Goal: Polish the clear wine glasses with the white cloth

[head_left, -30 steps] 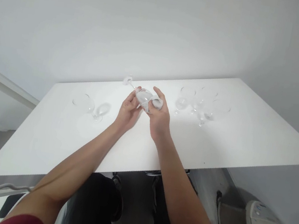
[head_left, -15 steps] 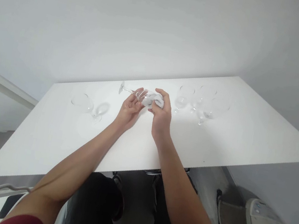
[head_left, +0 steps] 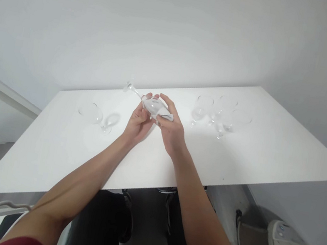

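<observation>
Glass (head_left: 152,105) has swung, foot farther left; long axis slants far-left to near-right over table (head_left: 51,149). Your left hand (head_left: 138,122) clamps bowl's stem end; right hand (head_left: 172,132) pinches cloth (head_left: 166,115) at rim.

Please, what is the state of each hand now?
Left hand: holding the stemmed glass, tilted.
Right hand: holding a white cloth at the glass's mouth end.

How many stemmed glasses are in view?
5: a held glass in the left hand; a lone glass on the table, left; grouped right, the leftmost glass, far glass, near glass. None seems hidden.
</observation>
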Demonstrator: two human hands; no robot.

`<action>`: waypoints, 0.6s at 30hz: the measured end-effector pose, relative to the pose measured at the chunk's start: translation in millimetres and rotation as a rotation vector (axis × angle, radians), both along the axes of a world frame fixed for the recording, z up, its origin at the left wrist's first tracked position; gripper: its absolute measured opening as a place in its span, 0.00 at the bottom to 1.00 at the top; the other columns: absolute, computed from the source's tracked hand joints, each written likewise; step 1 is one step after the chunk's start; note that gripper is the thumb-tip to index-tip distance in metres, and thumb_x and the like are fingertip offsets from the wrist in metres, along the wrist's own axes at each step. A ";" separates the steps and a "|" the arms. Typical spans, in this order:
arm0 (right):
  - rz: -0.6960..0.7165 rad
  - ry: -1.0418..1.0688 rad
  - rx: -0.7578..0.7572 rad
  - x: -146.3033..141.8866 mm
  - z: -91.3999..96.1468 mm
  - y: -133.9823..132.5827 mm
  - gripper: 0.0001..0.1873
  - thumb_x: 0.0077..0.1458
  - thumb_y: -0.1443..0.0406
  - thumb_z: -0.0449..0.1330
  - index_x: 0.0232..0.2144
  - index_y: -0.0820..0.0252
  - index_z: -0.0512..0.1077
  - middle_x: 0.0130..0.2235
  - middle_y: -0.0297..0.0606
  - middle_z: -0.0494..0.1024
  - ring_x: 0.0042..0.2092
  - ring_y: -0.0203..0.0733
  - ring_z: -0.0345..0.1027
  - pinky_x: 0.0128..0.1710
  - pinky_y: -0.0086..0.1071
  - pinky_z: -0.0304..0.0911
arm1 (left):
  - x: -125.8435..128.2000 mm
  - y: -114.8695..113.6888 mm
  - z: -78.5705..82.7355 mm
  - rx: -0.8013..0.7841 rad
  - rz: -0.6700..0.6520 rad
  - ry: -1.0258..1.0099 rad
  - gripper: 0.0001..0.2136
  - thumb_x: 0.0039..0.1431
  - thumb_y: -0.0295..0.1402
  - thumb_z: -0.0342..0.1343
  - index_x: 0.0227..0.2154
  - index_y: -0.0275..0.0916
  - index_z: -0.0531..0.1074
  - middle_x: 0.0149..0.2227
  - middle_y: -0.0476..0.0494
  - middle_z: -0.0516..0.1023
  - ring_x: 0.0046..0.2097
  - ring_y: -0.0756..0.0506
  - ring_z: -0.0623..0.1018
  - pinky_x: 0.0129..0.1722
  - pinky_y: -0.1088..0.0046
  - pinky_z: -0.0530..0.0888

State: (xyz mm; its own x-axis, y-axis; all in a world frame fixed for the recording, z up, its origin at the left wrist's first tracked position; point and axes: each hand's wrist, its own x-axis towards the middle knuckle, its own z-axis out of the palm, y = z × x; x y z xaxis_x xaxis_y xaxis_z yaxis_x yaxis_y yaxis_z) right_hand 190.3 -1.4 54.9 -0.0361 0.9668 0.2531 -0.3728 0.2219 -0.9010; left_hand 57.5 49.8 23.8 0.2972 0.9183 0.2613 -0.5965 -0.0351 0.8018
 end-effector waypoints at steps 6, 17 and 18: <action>0.128 0.164 -0.036 5.1 6.5 -1.7 0.26 0.56 0.68 0.61 0.56 0.44 0.70 0.52 0.34 0.76 0.52 0.47 0.69 0.54 0.45 0.70 | -2.3 2.5 -5.3 0.011 0.028 0.011 0.32 0.50 0.48 0.75 0.58 0.54 0.74 0.71 0.46 0.66 0.70 0.34 0.66 0.61 0.59 0.75; 0.100 0.171 -0.054 9.5 5.6 -0.4 0.21 0.56 0.65 0.60 0.53 0.44 0.70 0.46 0.35 0.76 0.47 0.46 0.70 0.45 0.42 0.70 | -3.9 3.3 -9.2 0.038 0.020 0.016 0.30 0.49 0.45 0.76 0.56 0.56 0.75 0.72 0.49 0.64 0.74 0.34 0.60 0.64 0.55 0.71; 0.094 0.177 -0.049 9.2 5.3 -0.4 0.20 0.57 0.65 0.60 0.52 0.44 0.71 0.46 0.34 0.76 0.47 0.45 0.70 0.45 0.42 0.70 | -3.4 3.1 -8.9 0.031 0.018 0.011 0.30 0.48 0.44 0.76 0.56 0.56 0.76 0.72 0.49 0.64 0.74 0.34 0.60 0.64 0.55 0.71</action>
